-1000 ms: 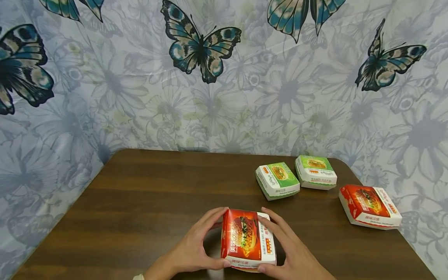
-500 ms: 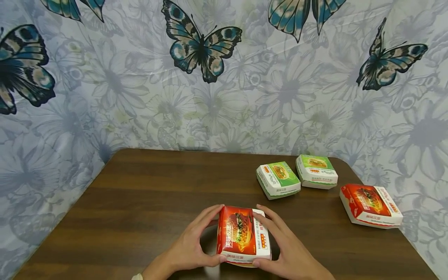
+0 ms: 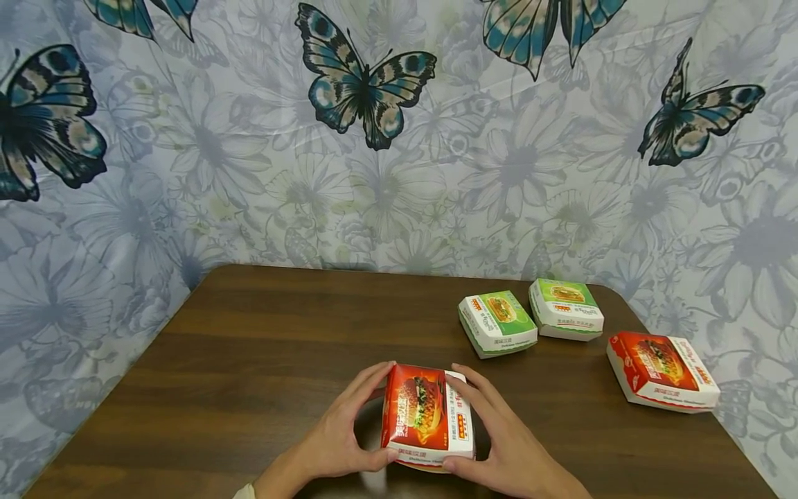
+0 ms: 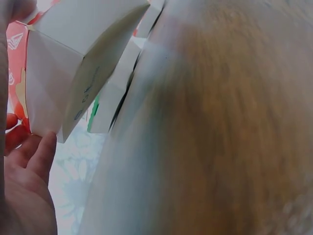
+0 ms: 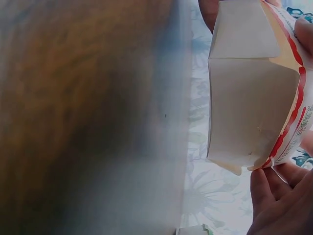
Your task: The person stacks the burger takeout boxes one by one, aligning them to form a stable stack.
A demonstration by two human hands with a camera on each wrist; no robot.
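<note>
A red and white burger box (image 3: 424, 409) with a burger printed on its lid is held between both hands near the front of the table. My left hand (image 3: 333, 436) grips its left side, thumb at the near corner and fingers at the far one. On the other side, my right hand (image 3: 514, 440) holds it the same way, fingers over the white panel's edge. Both wrist views show the white underside of the box (image 4: 54, 73) above the tabletop. Its underside flaps (image 5: 244, 29) show in the right wrist view. What is inside is hidden.
Two green and white burger boxes (image 3: 499, 322) (image 3: 567, 308) stand at the table's back right. Another red burger box (image 3: 663, 371) sits by the right edge. The brown wooden table (image 3: 249, 346) meets a butterfly-patterned cloth (image 3: 399, 208) behind.
Both hands have moved slightly left and up in the head view, carrying the red burger box between them. Their grip looks the same. The other boxes stay in place.
</note>
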